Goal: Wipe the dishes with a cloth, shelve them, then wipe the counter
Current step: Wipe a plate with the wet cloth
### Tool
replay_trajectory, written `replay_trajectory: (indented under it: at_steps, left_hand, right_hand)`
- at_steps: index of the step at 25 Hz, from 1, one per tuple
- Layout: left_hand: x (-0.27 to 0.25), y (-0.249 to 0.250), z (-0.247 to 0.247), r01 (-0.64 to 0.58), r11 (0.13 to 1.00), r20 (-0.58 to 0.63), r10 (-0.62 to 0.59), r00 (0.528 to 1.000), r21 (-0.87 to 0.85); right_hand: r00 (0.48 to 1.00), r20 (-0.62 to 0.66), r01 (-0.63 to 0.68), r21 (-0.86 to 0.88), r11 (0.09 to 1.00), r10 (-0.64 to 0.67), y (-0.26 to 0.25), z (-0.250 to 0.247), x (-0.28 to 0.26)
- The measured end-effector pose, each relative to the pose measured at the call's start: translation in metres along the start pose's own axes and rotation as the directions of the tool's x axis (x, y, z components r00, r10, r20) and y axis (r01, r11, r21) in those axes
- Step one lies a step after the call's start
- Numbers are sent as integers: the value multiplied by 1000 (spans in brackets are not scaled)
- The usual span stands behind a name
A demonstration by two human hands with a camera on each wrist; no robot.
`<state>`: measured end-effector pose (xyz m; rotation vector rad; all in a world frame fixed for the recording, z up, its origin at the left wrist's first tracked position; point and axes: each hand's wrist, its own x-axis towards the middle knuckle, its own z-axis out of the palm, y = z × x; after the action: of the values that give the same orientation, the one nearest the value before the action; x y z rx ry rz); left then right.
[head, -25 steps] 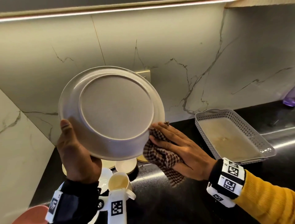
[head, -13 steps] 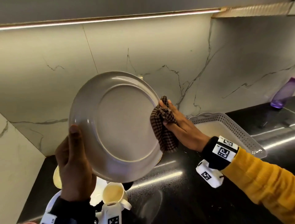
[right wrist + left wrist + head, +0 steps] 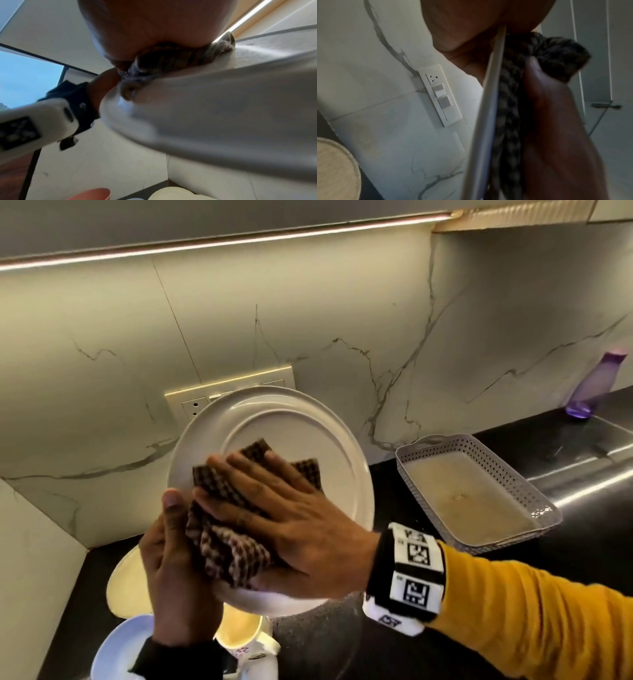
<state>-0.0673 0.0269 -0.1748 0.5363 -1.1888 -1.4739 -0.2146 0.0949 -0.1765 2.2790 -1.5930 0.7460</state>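
Wiping the white plate (image 3: 329, 440) above the bench (image 3: 428, 655).
Left hand (image 3: 178, 570) grips plate's near-left rim; right hand (image 3: 291, 525), fingers flat, presses checked cloth (image 3: 226, 549) on it.

Veined marble wall (image 3: 102, 344), switch panel (image 3: 441, 97), under-cabinet light strip (image 3: 219, 242)

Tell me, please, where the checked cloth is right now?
In the head view, the checked cloth lies left of centre, pressed flat against the white plate under the right hand.
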Motion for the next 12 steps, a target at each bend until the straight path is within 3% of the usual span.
replay_trajectory:
  at_steps: [4,9,12]
  left_hand:
    - [0,4,-15,-13,998,-21,14,1000,64]
    - [5,10,-34,-35,997,-143,45,989,73]
    - [6,11,-41,13,997,-197,2,980,71]
  right_hand:
    - [1000,13,-28,85,996,27,7,9,1]
    - [951,-16,-306,121,944,310,56,6,4]
    - [952,85,-299,74,951,293,50,16,-20]
